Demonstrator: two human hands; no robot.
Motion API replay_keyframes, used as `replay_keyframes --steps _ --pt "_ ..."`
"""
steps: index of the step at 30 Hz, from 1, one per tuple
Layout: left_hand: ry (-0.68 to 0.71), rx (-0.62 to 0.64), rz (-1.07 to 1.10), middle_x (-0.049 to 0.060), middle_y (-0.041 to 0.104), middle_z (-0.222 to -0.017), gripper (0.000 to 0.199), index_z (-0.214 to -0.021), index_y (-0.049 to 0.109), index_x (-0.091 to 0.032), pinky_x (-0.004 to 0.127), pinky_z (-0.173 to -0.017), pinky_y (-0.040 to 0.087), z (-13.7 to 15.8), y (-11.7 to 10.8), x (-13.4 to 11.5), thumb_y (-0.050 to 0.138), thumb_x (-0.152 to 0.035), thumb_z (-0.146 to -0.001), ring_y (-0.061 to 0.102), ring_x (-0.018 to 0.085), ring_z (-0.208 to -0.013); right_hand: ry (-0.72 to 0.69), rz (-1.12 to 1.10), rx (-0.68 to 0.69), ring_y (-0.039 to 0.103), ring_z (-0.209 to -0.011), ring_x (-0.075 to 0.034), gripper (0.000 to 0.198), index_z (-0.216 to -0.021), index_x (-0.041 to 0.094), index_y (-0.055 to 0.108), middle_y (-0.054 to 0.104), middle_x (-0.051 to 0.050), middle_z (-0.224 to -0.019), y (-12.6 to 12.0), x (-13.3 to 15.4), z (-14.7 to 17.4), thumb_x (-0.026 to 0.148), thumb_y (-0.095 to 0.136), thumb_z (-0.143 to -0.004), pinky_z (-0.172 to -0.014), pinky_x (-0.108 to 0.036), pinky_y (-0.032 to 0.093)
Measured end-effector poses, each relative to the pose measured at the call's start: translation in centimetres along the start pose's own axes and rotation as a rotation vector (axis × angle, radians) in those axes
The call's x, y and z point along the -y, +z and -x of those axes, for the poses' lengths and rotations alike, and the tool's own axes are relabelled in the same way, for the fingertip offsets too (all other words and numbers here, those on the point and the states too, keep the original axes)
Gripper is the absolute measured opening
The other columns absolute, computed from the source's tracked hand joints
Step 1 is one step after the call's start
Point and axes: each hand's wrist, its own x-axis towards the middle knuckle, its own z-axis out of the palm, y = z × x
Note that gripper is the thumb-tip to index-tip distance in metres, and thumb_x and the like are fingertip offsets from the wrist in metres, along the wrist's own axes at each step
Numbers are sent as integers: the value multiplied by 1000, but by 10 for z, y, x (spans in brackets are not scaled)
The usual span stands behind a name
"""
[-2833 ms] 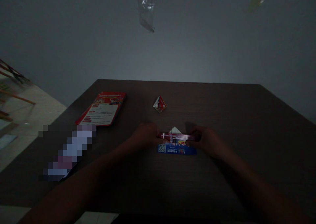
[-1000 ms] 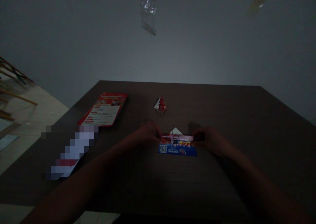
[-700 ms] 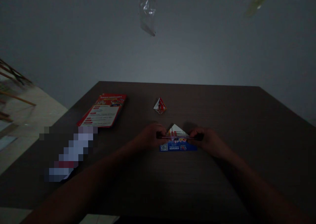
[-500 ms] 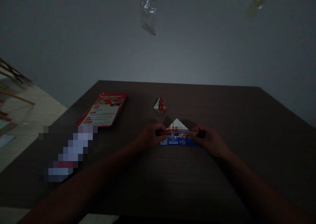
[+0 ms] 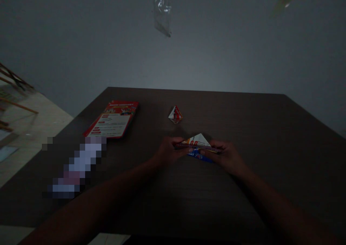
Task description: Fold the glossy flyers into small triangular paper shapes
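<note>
A folded printed paper (image 5: 200,140) is held between my two hands, just over the table. Its white pointed top stands up, and a blue printed flap shows underneath. My left hand (image 5: 170,149) is closed on the paper's left end, with the thumb along the near side. Around the right end my right hand (image 5: 225,155) is closed in the same way. Fingers cover both ends of the paper. Beyond the hands sits a small folded paper piece (image 5: 175,115), red and white, with a pointed top.
On the dark wooden table (image 5: 238,115), a stack of red and white printed leaflets (image 5: 110,120) lies at the left. A pixelated patch hides something nearer me. Behind the table rises a wall, with a clear plastic piece (image 5: 162,12) hanging on it.
The folded paper has tilted, its point shifting slightly right, and less of the blue flap shows. My thumbs have moved inward along its near side. The small folded piece has stayed put.
</note>
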Motion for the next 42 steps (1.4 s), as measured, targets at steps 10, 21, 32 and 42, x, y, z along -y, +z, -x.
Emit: replay_keyframes --steps 10,21,32,42 --pt "753 -49 -270 10 68 -94 19 -94 65 -15 31 -76 48 -9 -10 11 60 -25 -80 62 17 -85 -651 455 -44 62 -84 -20 22 -102 21 66 69 -8 -93 -17 -5 -6 21 56 -83 -75 -35 48" --pt "775 17 -706 7 63 -101 31 -112 60 -19 32 -83 43 -10 -15 17 54 -24 -83 56 18 -92 -695 754 -46 59 -92 -22 28 -109 18 62 66 -10 -102 -14 -6 -1 20 57 -81 -83 -40 44" --pt "853 27 -693 8 65 -96 32 -112 57 -17 30 -79 43 -6 -13 12 55 -31 -83 57 17 -87 -749 821 20 57 -87 -21 29 -110 19 61 67 -8 -97 -12 -10 -1 17 55 -83 -80 -38 42" --pt "915 16 -792 5 64 -89 21 -102 61 -18 30 -71 41 -1 -13 8 54 -20 -81 56 15 -79 -753 799 2 55 -89 -21 26 -108 19 60 66 -8 -95 -10 -7 2 20 57 -82 -80 -38 42"
